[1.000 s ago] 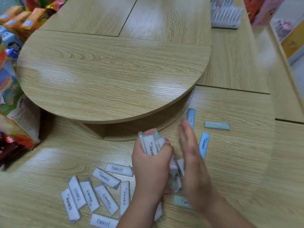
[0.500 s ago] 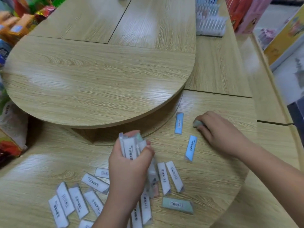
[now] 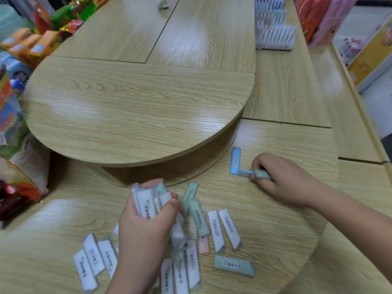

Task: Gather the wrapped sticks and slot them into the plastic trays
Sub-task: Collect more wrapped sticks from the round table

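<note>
The wrapped sticks (image 3: 224, 229) sit in three places. A bundle (image 3: 148, 200) stands upright in the left hand (image 3: 146, 228), with fingers and thumb curled round it. A pale green stick (image 3: 262, 174), possibly with a second one, is pinched in the curled fingers of the right hand (image 3: 284, 181), low over the tabletop (image 3: 297, 240). The rest lie loose on that tabletop: a blue stick (image 3: 235, 160) just beside the right hand, a green barcoded stick (image 3: 233, 265) nearest the edge, and a white cluster (image 3: 93, 262) at the lower left, partly hidden under the left forearm. The plastic trays (image 3: 273, 37) stand at the far end, well apart from both hands, beyond the raised oval tier (image 3: 137, 111). Blur prevents confirming how full they are. Snack packets (image 3: 31, 47) line the left side. Judged status: gathering is partly complete, many sticks remain to be collected, and none of the sticks at this end has yet been slotted into a tray.
</note>
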A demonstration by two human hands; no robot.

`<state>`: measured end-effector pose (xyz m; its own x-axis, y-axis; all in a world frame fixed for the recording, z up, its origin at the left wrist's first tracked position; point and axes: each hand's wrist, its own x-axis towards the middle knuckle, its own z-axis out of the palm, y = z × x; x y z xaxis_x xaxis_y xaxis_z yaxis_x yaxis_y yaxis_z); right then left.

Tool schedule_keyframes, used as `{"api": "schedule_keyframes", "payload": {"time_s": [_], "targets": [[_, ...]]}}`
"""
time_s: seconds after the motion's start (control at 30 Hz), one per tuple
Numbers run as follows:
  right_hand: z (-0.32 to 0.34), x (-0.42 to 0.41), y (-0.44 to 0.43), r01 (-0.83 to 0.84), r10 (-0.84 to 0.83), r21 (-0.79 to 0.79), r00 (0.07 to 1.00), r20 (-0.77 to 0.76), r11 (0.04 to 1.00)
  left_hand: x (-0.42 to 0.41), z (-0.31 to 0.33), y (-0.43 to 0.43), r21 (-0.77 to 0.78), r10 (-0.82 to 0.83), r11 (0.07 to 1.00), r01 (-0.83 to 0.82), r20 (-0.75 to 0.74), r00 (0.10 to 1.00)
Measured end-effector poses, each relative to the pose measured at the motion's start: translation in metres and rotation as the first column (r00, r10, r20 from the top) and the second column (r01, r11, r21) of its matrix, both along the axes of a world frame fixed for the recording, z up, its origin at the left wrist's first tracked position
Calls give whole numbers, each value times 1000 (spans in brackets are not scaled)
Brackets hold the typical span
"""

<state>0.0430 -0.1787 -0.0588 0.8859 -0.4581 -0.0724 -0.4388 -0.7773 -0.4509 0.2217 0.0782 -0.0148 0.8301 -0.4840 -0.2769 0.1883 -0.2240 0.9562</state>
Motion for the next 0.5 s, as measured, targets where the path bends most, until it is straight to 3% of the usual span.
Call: {"api": "schedule_keyframes", "payload": {"time_s": [0.1, 0.23, 0.4, 0.5], "targets": [[-3, 24, -2, 13, -10, -64, 999, 39, 998, 8, 4, 11, 1, 9, 1000, -9, 33, 999], [-4, 51, -15, -144, 128, -170, 987, -99, 975, 20, 5, 26, 1, 25, 1000, -25, 18, 1000], [-3, 52, -27, -198, 172, -184, 974, -144, 963, 27, -1, 41, 38, 18, 999, -19, 14, 1000], [-5, 50, -28, -300, 260, -270, 950, -173, 915, 25, -4, 46, 43, 2, 999, -1, -7, 1000]]}}
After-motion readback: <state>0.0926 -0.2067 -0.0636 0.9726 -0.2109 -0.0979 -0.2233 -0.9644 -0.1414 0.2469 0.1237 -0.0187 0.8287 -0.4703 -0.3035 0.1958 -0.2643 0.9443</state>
